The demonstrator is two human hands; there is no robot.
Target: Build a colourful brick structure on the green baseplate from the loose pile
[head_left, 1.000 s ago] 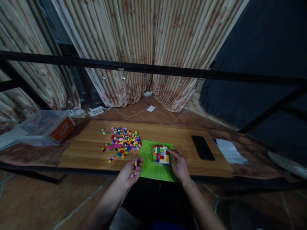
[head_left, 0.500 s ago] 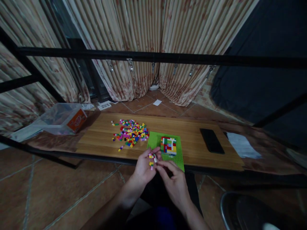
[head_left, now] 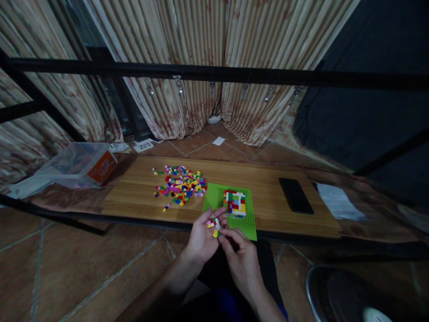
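Left hand (head_left: 202,236) cups small bricks (head_left: 213,223); right hand (head_left: 241,257) pinches a yellow brick (head_left: 216,233) beside green baseplate (head_left: 214,202).

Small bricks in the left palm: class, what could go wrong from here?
1. The left hand cups the small bricks beyond the table edge; one could slip to the tiled floor while the right hand pinches the yellow brick.
2. The green baseplate seems to overhang that edge; a knock might tip it.
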